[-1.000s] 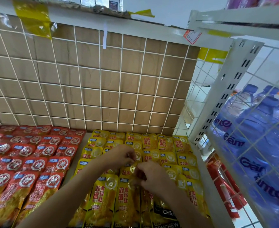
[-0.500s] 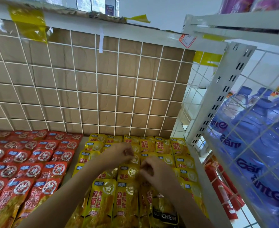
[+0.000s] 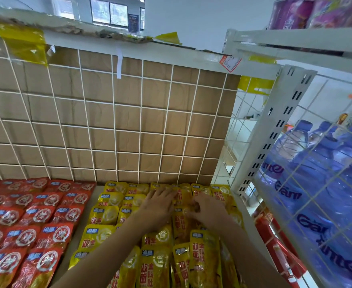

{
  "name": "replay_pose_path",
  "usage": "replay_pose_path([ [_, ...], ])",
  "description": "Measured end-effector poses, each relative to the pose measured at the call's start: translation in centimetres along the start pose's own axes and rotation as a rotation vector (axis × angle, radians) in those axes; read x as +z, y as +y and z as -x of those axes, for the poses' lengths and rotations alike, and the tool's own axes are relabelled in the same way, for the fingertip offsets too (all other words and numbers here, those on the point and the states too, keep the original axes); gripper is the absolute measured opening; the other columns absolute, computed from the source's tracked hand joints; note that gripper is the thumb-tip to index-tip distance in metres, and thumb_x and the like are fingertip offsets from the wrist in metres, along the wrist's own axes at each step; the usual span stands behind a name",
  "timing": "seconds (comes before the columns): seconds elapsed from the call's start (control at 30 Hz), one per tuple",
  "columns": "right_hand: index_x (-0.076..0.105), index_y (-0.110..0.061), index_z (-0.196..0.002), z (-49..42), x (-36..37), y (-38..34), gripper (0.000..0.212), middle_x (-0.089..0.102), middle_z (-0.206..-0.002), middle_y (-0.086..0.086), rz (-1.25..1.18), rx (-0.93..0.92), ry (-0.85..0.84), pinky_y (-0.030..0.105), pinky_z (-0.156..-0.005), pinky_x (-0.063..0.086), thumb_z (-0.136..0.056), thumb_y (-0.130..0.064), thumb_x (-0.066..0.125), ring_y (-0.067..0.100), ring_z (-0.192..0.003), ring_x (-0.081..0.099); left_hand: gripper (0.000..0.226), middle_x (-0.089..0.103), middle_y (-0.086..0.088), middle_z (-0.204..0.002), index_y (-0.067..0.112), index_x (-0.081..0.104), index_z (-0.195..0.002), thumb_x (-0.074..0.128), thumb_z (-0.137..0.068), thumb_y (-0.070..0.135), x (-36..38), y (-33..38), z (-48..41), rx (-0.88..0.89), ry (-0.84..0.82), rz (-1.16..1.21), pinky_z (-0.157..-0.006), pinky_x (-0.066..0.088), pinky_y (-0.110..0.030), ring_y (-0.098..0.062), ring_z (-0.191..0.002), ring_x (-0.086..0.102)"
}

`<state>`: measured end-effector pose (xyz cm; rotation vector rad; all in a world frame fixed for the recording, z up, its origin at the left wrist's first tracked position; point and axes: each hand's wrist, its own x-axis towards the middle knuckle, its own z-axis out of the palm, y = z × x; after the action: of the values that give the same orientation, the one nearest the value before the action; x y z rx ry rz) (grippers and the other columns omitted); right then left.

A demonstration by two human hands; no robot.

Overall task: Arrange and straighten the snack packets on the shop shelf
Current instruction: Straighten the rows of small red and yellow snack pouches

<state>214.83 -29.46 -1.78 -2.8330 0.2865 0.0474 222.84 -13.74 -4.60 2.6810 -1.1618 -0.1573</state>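
Note:
Yellow snack packets [image 3: 106, 215] lie in overlapping rows on the right part of the shelf [image 3: 93, 194], reaching back to the wire grid. Both my hands are on the rear rows. My left hand [image 3: 158, 204] rests flat on the packets with its fingers stretched toward the back row. Just to its right, my right hand [image 3: 209, 207] has its fingers curled in and pinches the top edge of one yellow packet [image 3: 183, 223] in the middle column. My forearms hide several packets nearer the front.
Red snack packets [image 3: 46, 231] fill the shelf's left part in rows. A white wire grid over brown board [image 3: 129, 121] closes the back. To the right stand a white slotted upright [image 3: 274, 125] and a wire cage of blue water bottles [image 3: 316, 163].
Both hands have slid farther back along the yellow rows, toward the grid. The left hand's fingers have flattened out. The view has tilted upward.

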Motion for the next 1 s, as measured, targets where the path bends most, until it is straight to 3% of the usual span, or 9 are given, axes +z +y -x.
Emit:
replay_pose_path([
  [0.07,0.059,-0.021,-0.101,-0.2,0.1,0.1,0.033,0.052,-0.094,-0.007,-0.084,0.017,-0.021,0.026,-0.078,0.039,-0.079,-0.043,0.067,0.011,-0.091,0.052,0.095,0.017,0.006,-0.155,0.024,0.017,-0.147,-0.015,-0.063,0.054,0.5,-0.3,0.0,0.017,0.010,-0.012,-0.116,0.002,-0.034,-0.012,-0.143,0.008],
  [0.13,0.055,-0.027,-0.083,-0.5,0.4,0.4,0.020,0.054,-0.088,-0.008,-0.192,0.027,-0.025,0.026,-0.077,0.042,-0.076,-0.037,0.071,0.010,-0.086,0.052,0.097,0.017,0.007,-0.155,0.024,0.016,-0.147,-0.017,-0.061,0.054,0.6,-0.4,0.0,0.019,0.022,-0.001,-0.116,0.001,-0.034,-0.012,-0.144,0.007],
  [0.23,0.046,-0.032,-0.067,-1.1,0.7,0.7,0.028,0.058,-0.082,-0.007,-0.270,0.066,-0.015,0.024,-0.073,0.047,-0.079,-0.028,0.070,0.009,-0.080,0.056,0.096,0.015,0.007,-0.155,0.024,0.015,-0.148,-0.017,-0.062,0.054,0.6,-0.4,0.1,0.017,0.018,0.013,-0.116,-0.001,-0.035,-0.012,-0.144,0.005],
  [0.33,0.047,-0.031,-0.065,-1.9,0.5,0.9,0.027,0.056,-0.073,-0.009,-0.317,0.106,0.035,0.018,-0.060,0.040,-0.080,-0.026,0.069,0.007,-0.069,0.053,0.095,0.015,0.007,-0.156,0.024,0.014,-0.148,-0.016,-0.063,0.053,0.6,-0.4,0.1,0.007,0.020,0.032,-0.116,-0.002,-0.034,-0.011,-0.144,0.005],
  [0.53,0.047,-0.028,-0.060,-3.5,0.0,0.8,0.031,0.046,-0.060,-0.012,-0.350,0.113,0.084,0.017,-0.053,0.034,-0.078,-0.020,0.072,0.002,-0.059,0.045,0.093,0.017,0.006,-0.155,0.024,0.014,-0.147,-0.013,-0.064,0.054,0.6,-0.3,0.2,0.001,0.033,0.084,-0.116,-0.003,-0.033,-0.010,-0.144,0.005],
  [0.63,0.052,-0.023,-0.066,-4.2,0.3,0.8,0.023,0.045,-0.060,-0.012,-0.367,0.115,0.072,0.013,-0.050,0.030,-0.078,-0.019,0.071,-0.001,-0.057,0.043,0.092,0.015,0.007,-0.156,0.025,0.012,-0.148,-0.013,-0.065,0.057,0.9,-0.5,0.2,-0.008,0.033,0.086,-0.116,-0.004,-0.034,-0.009,-0.144,0.003],
  [0.83,0.059,-0.017,-0.077,-4.8,0.7,0.9,0.012,0.052,-0.062,-0.010,-0.409,0.151,0.088,0.018,-0.051,0.041,-0.081,-0.020,0.070,0.005,-0.055,0.052,0.075,0.017,0.010,-0.155,0.030,0.011,-0.147,-0.003,-0.079,0.057,0.9,-0.5,0.1,0.004,0.030,0.087,-0.117,-0.002,-0.036,-0.009,-0.144,0.004],
  [1.0,0.059,-0.016,-0.078,-5.1,0.9,0.8,0.010,0.055,-0.065,-0.008,-0.409,0.177,0.100,0.024,-0.057,0.050,-0.082,-0.019,0.068,0.006,-0.057,0.053,0.085,0.019,0.014,-0.154,0.037,0.015,-0.146,-0.012,-0.069,0.061,1.1,-0.8,0.0,0.016,0.033,0.087,-0.116,-0.001,-0.036,-0.010,-0.143,0.005],
])
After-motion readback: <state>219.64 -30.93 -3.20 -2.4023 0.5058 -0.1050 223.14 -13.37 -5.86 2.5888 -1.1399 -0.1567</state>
